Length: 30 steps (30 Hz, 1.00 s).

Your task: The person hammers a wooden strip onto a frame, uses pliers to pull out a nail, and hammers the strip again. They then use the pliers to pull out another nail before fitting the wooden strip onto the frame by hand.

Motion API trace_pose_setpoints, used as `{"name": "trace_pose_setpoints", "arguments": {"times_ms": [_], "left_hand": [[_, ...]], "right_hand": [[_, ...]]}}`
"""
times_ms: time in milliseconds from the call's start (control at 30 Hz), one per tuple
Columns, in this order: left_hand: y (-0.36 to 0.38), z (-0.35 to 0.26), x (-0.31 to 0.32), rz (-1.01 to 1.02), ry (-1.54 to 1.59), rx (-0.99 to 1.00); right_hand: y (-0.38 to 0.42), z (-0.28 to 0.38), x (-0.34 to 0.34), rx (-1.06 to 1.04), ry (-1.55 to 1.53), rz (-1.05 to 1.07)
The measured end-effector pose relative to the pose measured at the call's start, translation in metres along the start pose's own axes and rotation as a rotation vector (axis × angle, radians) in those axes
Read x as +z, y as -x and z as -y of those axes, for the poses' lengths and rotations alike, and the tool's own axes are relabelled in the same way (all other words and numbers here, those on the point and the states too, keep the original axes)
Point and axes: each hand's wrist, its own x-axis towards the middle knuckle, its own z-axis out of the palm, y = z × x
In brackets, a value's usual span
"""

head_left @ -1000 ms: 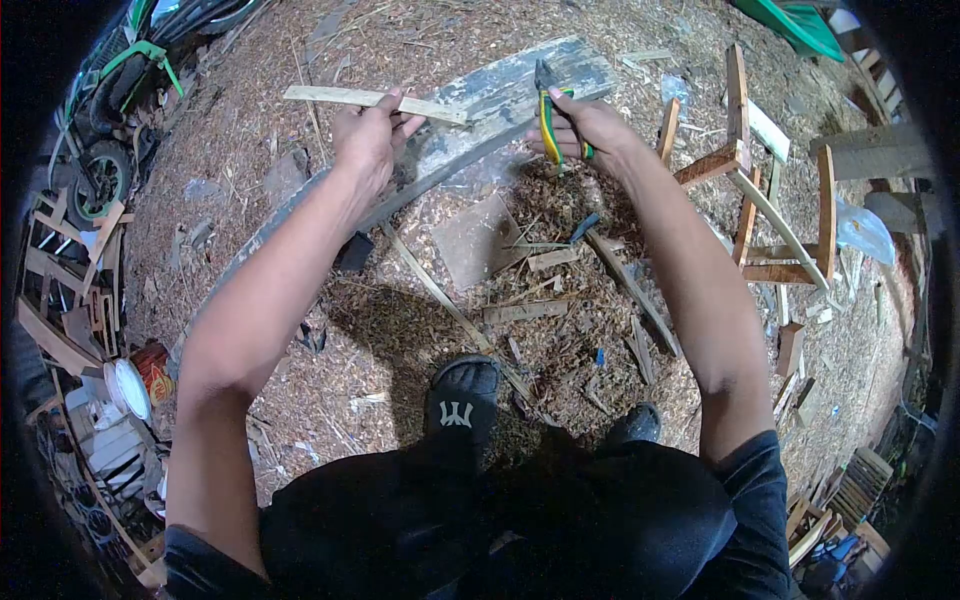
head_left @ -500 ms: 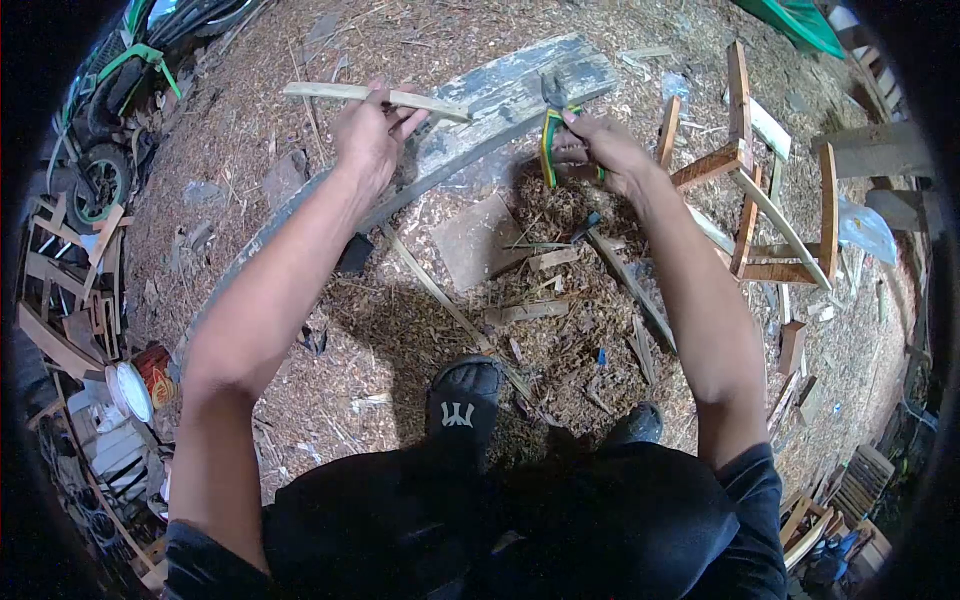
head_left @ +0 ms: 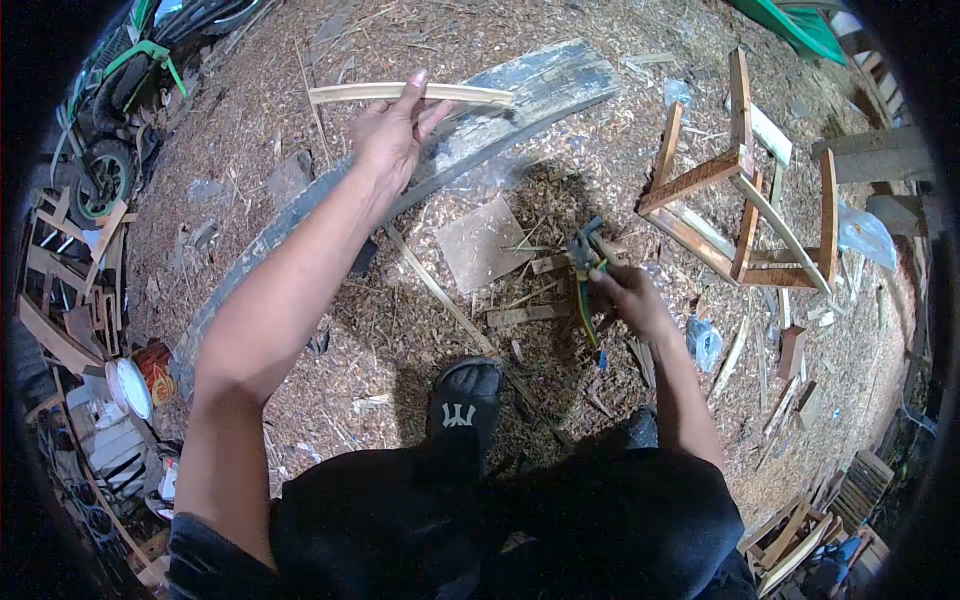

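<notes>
L hand (head_left: 388, 140), approx 11 o'clock, had its grip pinching 1 thin wood strip (head_left: 470, 94) betw. thumb & fingers, strip's R end seen against the weathered plank (head_left: 560, 85). R hand (head_left: 632, 300), approx 3 o'clock, had its grip wrapped round the pliers (head_left: 583, 285) w/ green-yellow handles, head twd 12. Wooden frame (head_left: 692, 184) was at approx 2 o'clock, dark shoe (head_left: 465, 400) at 6.
</notes>
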Motion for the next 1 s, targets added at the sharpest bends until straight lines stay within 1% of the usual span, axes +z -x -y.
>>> {"name": "trace_pose_setpoints", "arguments": {"times_ms": [33,67,100,167,233,267,300,367,467,500,567,600,667,700,767,833,900,933,1000], "left_hand": [[0.005,-0.001,0.004,0.013,0.009,-0.027],[0.008,-0.002,0.006,0.027,0.018,-0.054],[0.008,-0.001,0.006,0.029,0.02,-0.053],[0.007,0.002,0.007,0.041,0.019,-0.053],[0.01,0.003,0.01,0.031,0.021,-0.051],[0.01,0.003,0.012,0.019,0.023,-0.048],[0.009,0.004,0.012,0.02,0.023,-0.047],[0.008,0.006,0.012,0.011,0.043,-0.049],[0.007,0.004,0.012,0.012,0.032,-0.084],[0.008,0.003,0.012,0.013,0.033,-0.082],[0.015,0.002,0.013,0.076,0.021,-0.085],[0.019,0.003,0.014,0.081,0.02,-0.09],[0.025,0.004,0.019,0.114,0.015,-0.101],[0.031,0.005,0.022,0.128,0.011,-0.107],[0.046,0.009,0.029,0.188,-0.03,-0.039],[0.053,0.014,0.035,0.247,-0.038,-0.067],[0.066,0.018,0.041,0.249,0.076,-0.113],[0.073,0.018,0.045,0.272,0.081,-0.115],[0.083,0.022,0.051,0.268,0.06,-0.103]], "right_hand": [[-0.002,-0.018,0.0,-0.002,0.001,-0.001],[-0.004,-0.037,0.0,-0.02,0.069,-0.004],[-0.002,-0.035,0.001,-0.037,0.138,-0.008],[0.002,-0.029,-0.001,-0.014,0.163,0.008],[0.006,-0.016,-0.001,-0.034,0.205,0.072],[0.008,-0.01,0.001,-0.067,0.274,0.029],[0.006,-0.01,0.001,-0.068,0.273,0.028],[0.002,-0.012,0.002,-0.09,0.367,0.018],[0.008,-0.003,0.002,-0.103,0.339,0.036],[0.004,-0.01,0.001,-0.105,0.34,0.035],[-0.003,-0.032,-0.001,-0.225,0.081,0.111],[0.002,-0.024,0.001,-0.221,0.078,0.106],[0.016,0.008,0.012,-0.175,-0.479,0.186],[0.018,0.018,0.017,-0.175,-0.487,0.173],[0.019,0.037,0.025,-0.268,-0.82,0.228],[0.022,0.053,0.023,-0.288,-0.814,0.212],[0.015,0.056,0.024,-0.288,-0.821,0.238],[0.022,0.072,0.023,-0.258,-0.761,0.196],[0.018,0.077,0.024,-0.27,-0.754,0.169]]}}
